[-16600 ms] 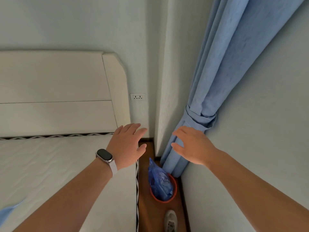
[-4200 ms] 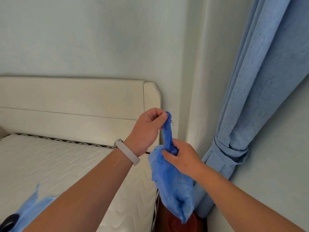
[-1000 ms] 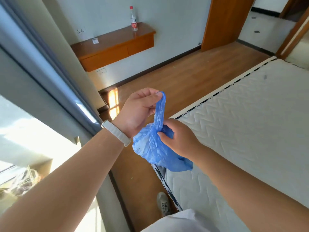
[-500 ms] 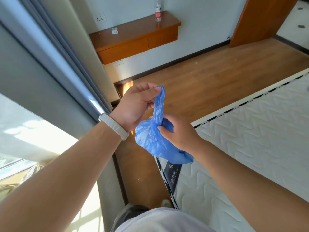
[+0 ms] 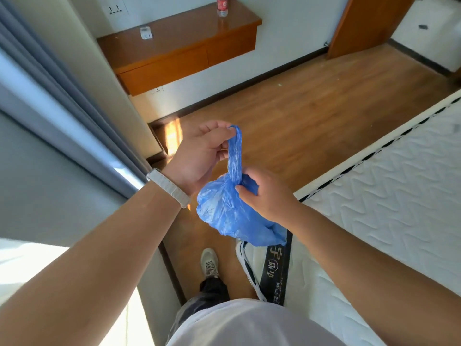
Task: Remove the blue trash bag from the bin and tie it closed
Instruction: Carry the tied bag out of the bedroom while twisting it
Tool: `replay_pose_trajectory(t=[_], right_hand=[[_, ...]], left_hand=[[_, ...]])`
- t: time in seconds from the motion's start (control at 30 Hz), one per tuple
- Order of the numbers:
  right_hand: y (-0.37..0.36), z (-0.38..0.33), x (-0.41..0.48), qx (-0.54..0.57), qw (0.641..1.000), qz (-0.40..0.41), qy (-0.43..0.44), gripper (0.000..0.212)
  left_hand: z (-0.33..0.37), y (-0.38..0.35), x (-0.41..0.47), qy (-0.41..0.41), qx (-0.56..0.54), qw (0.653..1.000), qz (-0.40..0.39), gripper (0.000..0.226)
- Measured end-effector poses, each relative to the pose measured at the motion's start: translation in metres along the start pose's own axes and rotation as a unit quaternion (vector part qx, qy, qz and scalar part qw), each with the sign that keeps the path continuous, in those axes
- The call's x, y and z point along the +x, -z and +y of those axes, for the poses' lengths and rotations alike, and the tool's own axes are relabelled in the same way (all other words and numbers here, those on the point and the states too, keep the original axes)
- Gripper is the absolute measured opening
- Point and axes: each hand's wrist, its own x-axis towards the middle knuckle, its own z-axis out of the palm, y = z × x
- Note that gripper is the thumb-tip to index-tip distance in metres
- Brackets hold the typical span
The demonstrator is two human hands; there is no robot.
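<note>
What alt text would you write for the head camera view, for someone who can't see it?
Two bare hands hold a blue trash bag in mid-air: the left hand pulls its twisted neck upward while the right hand pinches the neck's base. Below are a wooden floor and a white mattress at right.

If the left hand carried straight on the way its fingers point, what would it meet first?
The left hand points toward the open wooden floor beyond the blue trash bag neck in its grip; nothing else shows in that line, though depth is unclear.
</note>
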Motion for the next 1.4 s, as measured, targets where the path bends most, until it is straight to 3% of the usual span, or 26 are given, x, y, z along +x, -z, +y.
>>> replay_pose_trajectory(t=[0.27,0.5,0.67,1.0,1.4], right_hand=[[-0.021,-0.017,0.12,-0.037,0.998,0.035,-0.039,0.022],[-0.026,-0.032,0.192,-0.027,0.997,0.068,-0.034,0.02],[-0.029,-0.034,0.226,-0.033,0.997,0.063,-0.038,0.015],[-0.02,-0.016,0.302,-0.02,0.991,0.115,-0.062,0.026],[0.02,0.005,0.417,0.037,0.985,0.121,-0.114,0.029]], left_hand=[[0.024,0.078,0.096,0.035,0.005,0.999,-0.027,0.005],[0.052,0.122,0.153,0.008,-0.011,0.999,-0.031,0.015],[0.06,0.137,0.185,0.008,-0.001,0.998,-0.062,0.014],[0.073,0.158,0.27,0.008,0.019,0.994,-0.11,0.019],[0.118,0.169,0.393,0.013,0.089,0.988,-0.124,0.011]])
